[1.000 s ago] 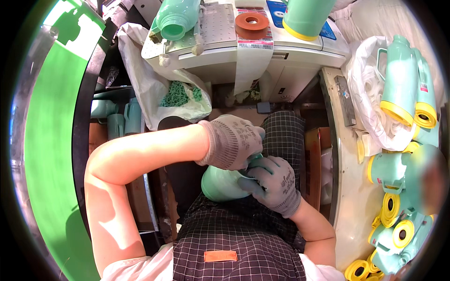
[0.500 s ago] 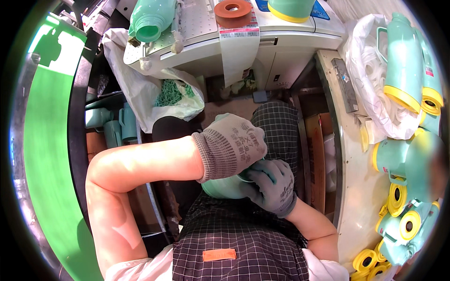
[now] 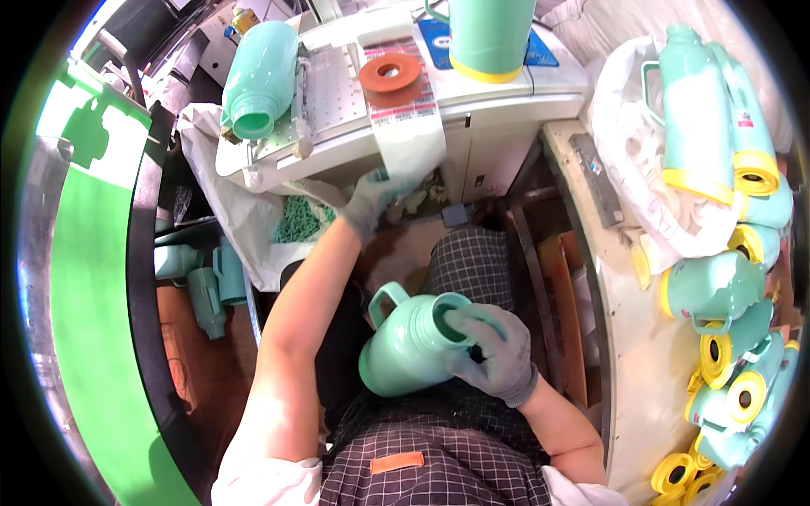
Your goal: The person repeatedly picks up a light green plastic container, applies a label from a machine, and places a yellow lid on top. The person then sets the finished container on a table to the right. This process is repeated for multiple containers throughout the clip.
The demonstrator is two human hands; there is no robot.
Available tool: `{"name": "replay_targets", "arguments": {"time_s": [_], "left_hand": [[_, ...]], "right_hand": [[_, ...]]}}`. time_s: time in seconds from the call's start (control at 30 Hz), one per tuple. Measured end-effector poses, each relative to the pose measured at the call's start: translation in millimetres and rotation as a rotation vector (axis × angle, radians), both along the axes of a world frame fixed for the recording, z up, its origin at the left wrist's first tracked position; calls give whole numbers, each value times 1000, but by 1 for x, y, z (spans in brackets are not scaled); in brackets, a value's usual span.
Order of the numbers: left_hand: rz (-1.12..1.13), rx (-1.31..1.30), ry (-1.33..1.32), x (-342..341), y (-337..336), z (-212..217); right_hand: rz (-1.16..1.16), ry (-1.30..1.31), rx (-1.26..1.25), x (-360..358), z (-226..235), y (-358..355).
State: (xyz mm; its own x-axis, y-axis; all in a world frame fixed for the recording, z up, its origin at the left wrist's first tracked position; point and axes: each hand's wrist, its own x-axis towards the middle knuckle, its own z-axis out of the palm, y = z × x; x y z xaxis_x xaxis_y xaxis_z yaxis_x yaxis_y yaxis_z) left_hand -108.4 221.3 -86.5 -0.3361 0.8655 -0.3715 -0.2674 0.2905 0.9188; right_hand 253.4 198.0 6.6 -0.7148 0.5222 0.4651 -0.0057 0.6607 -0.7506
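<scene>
Green flask (image 3: 409,350) lies tilted on person's lap (image 3: 456,413), handle (image 3: 374,308) on but mouth (image 3: 441,315) uncapped, prob. only part-done, w/ R hand (image 3: 496,350) grip clamped on its rim (image 3: 452,295) & L hand (image 3: 369,201) nr white bag (image 3: 240,253) of green bits (image 3: 297,221), that grip too unclear to tell.

The left hand (image 3: 373,199) was blurred. The right hand (image 3: 498,354) hid part of the green flask (image 3: 412,347) on the lap. The top edge cropped the standing yellow-based flask (image 3: 491,38).
</scene>
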Motion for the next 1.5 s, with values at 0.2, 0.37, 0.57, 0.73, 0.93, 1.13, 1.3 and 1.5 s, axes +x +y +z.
{"name": "replay_targets", "arguments": {"time_s": [0.2, 0.37, 0.57, 0.73, 0.93, 1.13, 1.3, 1.5], "left_hand": [[53, 250, -269, 83, -54, 63], [153, 215, 39, 79, -58, 65], [176, 473, 1647, 102, -41, 121], [140, 573, 1698, 103, -38, 108], [199, 476, 1592, 109, -37, 107], [141, 546, 1655, 109, -42, 111], [134, 545, 1231, 145, -100, 109], [-149, 773, 630, 208, -145, 115]], "right_hand": [[-158, 115, -994, -48, 19, 60], [146, 7, -1193, -89, -15, 99], [83, 122, -1036, -98, -27, 89], [40, 46, -993, -96, -18, 84], [41, 38, -989, -93, -19, 82], [76, 105, -982, -93, -22, 81], [-137, 91, -938, -35, 0, 53], [176, -589, -1505, 101, 11, 28]]}}
